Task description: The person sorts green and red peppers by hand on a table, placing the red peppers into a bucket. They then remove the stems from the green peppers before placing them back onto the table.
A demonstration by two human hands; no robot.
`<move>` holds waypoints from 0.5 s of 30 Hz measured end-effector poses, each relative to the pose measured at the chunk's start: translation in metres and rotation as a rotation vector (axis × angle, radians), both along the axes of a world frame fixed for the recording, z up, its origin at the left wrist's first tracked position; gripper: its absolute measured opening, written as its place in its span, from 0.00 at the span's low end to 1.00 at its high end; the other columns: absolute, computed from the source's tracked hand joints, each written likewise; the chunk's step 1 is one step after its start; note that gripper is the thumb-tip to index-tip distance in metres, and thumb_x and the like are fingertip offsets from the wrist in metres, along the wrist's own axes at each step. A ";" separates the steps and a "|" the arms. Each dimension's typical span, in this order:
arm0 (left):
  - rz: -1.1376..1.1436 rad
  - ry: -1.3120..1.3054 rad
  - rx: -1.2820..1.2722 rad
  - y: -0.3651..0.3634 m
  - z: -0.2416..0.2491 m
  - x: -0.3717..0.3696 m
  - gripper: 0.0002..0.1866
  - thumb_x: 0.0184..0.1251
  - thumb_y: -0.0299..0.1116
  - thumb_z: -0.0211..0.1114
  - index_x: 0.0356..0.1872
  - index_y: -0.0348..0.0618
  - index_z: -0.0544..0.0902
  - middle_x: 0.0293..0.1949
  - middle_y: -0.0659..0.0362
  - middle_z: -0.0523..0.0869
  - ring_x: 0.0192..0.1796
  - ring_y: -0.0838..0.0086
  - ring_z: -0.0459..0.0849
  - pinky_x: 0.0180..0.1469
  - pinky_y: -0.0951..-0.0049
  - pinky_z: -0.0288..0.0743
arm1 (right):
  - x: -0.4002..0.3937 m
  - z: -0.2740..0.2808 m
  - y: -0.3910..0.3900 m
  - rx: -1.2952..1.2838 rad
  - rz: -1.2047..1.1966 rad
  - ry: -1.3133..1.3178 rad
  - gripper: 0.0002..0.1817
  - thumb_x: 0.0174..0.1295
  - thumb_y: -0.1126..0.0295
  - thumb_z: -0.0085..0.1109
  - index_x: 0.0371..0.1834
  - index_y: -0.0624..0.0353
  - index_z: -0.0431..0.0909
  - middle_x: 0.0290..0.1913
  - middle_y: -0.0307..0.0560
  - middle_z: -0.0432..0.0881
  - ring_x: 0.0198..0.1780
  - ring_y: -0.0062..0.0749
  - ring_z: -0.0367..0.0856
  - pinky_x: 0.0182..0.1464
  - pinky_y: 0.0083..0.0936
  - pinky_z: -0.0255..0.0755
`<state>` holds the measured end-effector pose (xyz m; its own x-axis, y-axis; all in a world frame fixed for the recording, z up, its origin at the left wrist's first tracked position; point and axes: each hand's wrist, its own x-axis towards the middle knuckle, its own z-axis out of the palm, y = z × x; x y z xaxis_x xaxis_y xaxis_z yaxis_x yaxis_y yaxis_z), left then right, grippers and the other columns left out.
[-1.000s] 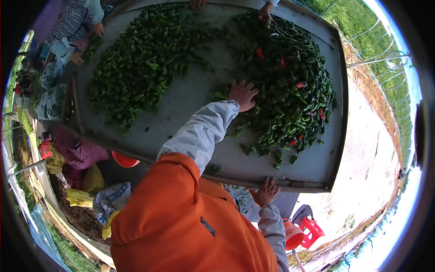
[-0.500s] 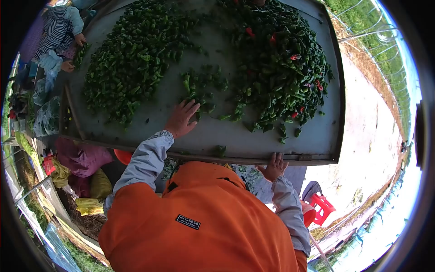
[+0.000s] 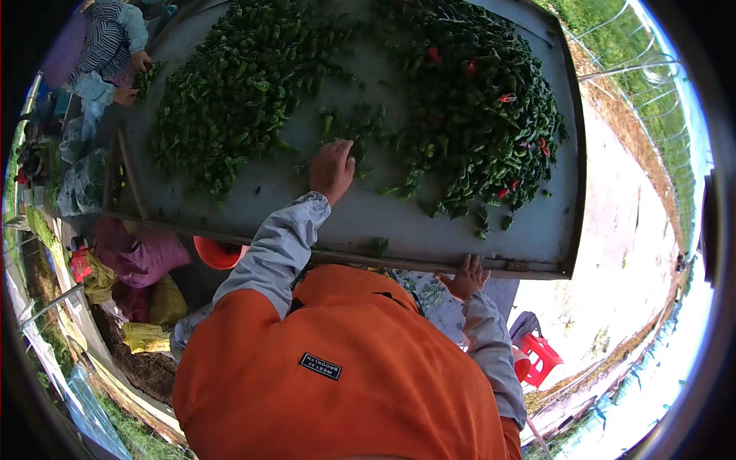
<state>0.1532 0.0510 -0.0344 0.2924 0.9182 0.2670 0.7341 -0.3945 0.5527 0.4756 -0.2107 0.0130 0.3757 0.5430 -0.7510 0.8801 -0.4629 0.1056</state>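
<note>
My left hand [image 3: 333, 170] is over the grey tabletop [image 3: 337, 222], beside a small scatter of green peppers [image 3: 366, 123]. Its fingers are drawn together, and what they hold, if anything, is hidden. With fingers spread, my right hand [image 3: 466, 279] rests on the near edge of the table and holds nothing. A large heap of green peppers [image 3: 238, 92] lies to the left. On the right is another green heap [image 3: 491, 115] with a few red peppers in it.
Another person's hands [image 3: 132, 77] are at the upper-left table edge, near some peppers. Below the left side are a red-orange bucket [image 3: 217, 253] and a pink sack [image 3: 142, 257]. A red plastic stool [image 3: 541, 359] stands at the lower right.
My left hand has moved up and to the right, and its spread fingers have drawn together. My right hand stays on the table edge. The view has shifted slightly.
</note>
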 end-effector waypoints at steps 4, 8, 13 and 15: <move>-0.233 0.108 -0.015 -0.002 0.010 0.095 0.25 0.64 0.34 0.62 0.63 0.44 0.73 0.62 0.51 0.75 0.65 0.55 0.72 0.67 0.51 0.63 | -0.001 -0.001 0.000 -0.003 0.002 0.007 0.66 0.50 0.27 0.57 0.77 0.65 0.38 0.79 0.65 0.38 0.80 0.53 0.32 0.75 0.59 0.26; -0.301 0.352 0.035 0.021 -0.014 0.121 0.26 0.68 0.44 0.58 0.66 0.50 0.70 0.68 0.53 0.69 0.73 0.57 0.61 0.72 0.45 0.52 | 0.001 -0.004 0.000 -0.028 0.023 -0.009 0.65 0.51 0.26 0.55 0.77 0.64 0.39 0.79 0.65 0.37 0.80 0.53 0.32 0.75 0.59 0.27; -0.207 0.564 -0.183 0.058 -0.017 0.058 0.29 0.71 0.48 0.55 0.72 0.58 0.64 0.74 0.55 0.60 0.77 0.58 0.53 0.73 0.41 0.48 | -0.001 0.001 -0.001 0.015 0.035 -0.022 0.64 0.51 0.27 0.56 0.77 0.64 0.40 0.79 0.64 0.38 0.80 0.54 0.35 0.75 0.59 0.28; -0.201 0.590 -0.166 0.060 -0.018 0.031 0.31 0.71 0.48 0.56 0.73 0.59 0.61 0.75 0.55 0.60 0.77 0.58 0.53 0.73 0.40 0.48 | 0.000 -0.001 0.002 0.006 0.027 -0.039 0.65 0.50 0.27 0.57 0.78 0.64 0.40 0.79 0.64 0.38 0.80 0.52 0.34 0.75 0.58 0.27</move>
<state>0.1846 0.1107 -0.0529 0.5171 0.8456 -0.1323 0.8541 -0.4997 0.1442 0.4761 -0.2089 0.0124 0.3901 0.5573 -0.7330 0.8873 -0.4401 0.1376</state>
